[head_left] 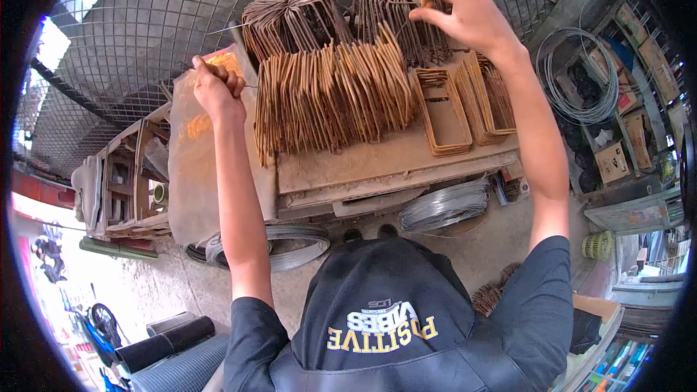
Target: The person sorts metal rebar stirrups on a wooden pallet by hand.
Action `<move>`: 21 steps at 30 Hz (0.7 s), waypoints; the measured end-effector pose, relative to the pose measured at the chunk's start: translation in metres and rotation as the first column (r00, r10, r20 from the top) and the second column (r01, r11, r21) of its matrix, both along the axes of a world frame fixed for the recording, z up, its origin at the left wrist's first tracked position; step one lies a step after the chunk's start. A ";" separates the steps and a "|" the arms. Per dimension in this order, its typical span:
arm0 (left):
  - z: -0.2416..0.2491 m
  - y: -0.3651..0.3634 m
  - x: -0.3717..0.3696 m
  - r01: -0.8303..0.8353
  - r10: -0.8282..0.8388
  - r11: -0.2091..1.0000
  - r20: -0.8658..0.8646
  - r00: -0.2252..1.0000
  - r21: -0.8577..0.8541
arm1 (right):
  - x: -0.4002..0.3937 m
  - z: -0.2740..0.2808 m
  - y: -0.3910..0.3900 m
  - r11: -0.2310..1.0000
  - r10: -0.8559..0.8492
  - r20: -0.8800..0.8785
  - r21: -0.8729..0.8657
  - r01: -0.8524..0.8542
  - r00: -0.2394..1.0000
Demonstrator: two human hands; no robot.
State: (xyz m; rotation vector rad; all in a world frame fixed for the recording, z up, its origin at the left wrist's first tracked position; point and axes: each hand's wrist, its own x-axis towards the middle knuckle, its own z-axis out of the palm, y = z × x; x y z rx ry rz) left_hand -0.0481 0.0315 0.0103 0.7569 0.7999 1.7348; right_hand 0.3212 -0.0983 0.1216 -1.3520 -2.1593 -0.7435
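Observation:
My left hand [218, 91] is closed in a fist at the left end of a long row of rusty bent-rod frames [330, 98], with a thin wire [250, 86] showing beside it. Raised at the upper right, my right hand [457, 7] has its fingers curled over the back bundles; what it grips, if anything, is too small to make out. Behind the row stand two bundles of darker rods, one on the left [294, 18] and one nearer my right hand [392, 14]. Flat stacked rectangular frames [444, 112] lie right of the row.
The wooden table [348, 181] has a pale sheet [196, 189] on its left side. Coils of wire lie on the floor [446, 207] and hang at the right [581, 76]. Wire mesh [167, 22] rises behind. Black rolls [167, 341] are at the lower left.

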 end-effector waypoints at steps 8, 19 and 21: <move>0.017 -0.015 0.002 -0.075 0.078 0.982 -0.009 0.997 0.176 | -0.033 0.021 0.002 0.995 -0.014 -0.151 0.094 0.029 0.988; 0.015 -0.003 -0.024 -0.056 0.071 0.986 -0.089 0.993 0.155 | -0.035 -0.001 0.012 0.994 0.048 -0.187 0.103 -0.029 0.981; 0.016 -0.002 -0.022 -0.036 0.056 0.984 -0.110 0.992 0.174 | -0.024 -0.023 0.010 0.999 0.036 -0.106 0.041 -0.032 0.994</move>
